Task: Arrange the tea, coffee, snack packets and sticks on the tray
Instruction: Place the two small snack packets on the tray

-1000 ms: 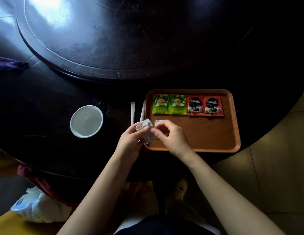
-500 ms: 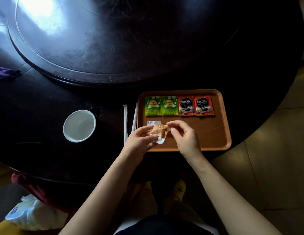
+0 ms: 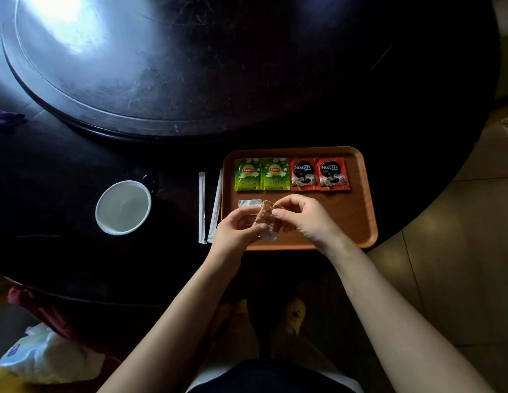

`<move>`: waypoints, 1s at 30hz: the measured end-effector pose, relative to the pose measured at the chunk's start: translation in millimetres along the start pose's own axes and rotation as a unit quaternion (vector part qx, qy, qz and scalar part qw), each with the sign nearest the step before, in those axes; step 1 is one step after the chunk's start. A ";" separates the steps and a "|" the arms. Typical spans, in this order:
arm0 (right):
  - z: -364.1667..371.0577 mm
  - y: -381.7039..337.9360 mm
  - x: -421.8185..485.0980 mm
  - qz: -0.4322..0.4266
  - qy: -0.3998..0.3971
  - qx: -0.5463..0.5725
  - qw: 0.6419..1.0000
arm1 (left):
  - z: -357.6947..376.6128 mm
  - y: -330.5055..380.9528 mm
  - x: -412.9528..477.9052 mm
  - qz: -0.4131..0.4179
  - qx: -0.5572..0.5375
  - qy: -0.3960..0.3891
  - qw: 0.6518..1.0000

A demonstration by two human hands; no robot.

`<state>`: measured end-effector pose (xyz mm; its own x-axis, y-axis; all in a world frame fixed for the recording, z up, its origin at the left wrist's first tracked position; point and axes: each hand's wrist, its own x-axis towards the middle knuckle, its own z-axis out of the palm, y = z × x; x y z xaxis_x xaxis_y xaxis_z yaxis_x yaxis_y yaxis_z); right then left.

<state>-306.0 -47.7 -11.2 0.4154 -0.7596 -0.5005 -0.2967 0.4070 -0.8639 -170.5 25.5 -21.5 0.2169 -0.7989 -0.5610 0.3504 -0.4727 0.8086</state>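
Note:
An orange-brown tray (image 3: 357, 219) lies near the table's front edge. Along its far side sit two green tea packets (image 3: 261, 175) and two red coffee packets (image 3: 319, 175) in a row. My left hand (image 3: 235, 232) and my right hand (image 3: 304, 217) both pinch a clear snack packet (image 3: 266, 216) with a brown cracker inside, held just above the tray's near left part. Another white snack packet (image 3: 248, 203) lies on the tray behind my left hand, partly hidden. Two white wrapped sticks (image 3: 209, 207) lie on the table just left of the tray.
A white-lined cup (image 3: 123, 207) with a dark handle stands on the dark round table left of the sticks. A large round turntable (image 3: 162, 66) fills the table's middle. A white bag (image 3: 45, 355) lies on the floor at lower left.
The snack packet has turned so the brown cracker faces up, and both hands have shifted it right, over the tray. The head camera has shifted a little.

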 end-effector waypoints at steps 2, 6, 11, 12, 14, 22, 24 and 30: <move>-2.7 -1.2 1.4 -0.001 0.002 -0.008 1.000 | 0.8 -2.1 0.2 -0.003 -0.011 0.008 1.000; -11.3 1.7 0.0 0.017 -0.051 -0.080 0.995 | -2.2 -3.1 -0.5 0.023 0.067 0.049 0.996; -16.5 -10.9 0.6 -0.031 -0.137 -0.237 0.961 | -3.3 1.9 -0.1 0.062 0.197 -0.010 0.978; -15.6 -12.9 2.0 -0.032 -0.147 -0.259 0.954 | -3.1 2.4 0.4 0.067 0.195 -0.003 0.978; -13.2 -14.5 5.6 -0.029 -0.140 -0.281 0.949 | -2.7 2.2 1.7 0.073 0.182 0.024 0.980; -5.4 15.2 25.4 0.075 0.122 -0.071 0.987 | -37.4 -0.5 10.0 0.122 0.282 0.251 0.918; -1.1 23.7 31.1 0.096 0.160 -0.060 0.981 | -49.0 -4.1 14.2 0.127 0.335 0.284 0.889; 13.5 28.2 37.7 0.089 0.200 -0.095 0.971 | -58.4 -15.7 24.2 0.123 0.417 0.280 0.856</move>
<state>-287.2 -58.1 -55.2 -0.0136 -0.8375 -0.5463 -0.5028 0.4780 -0.7202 -117.5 35.3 -58.1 0.6753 -0.7189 -0.1648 -0.4897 -0.6041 0.6286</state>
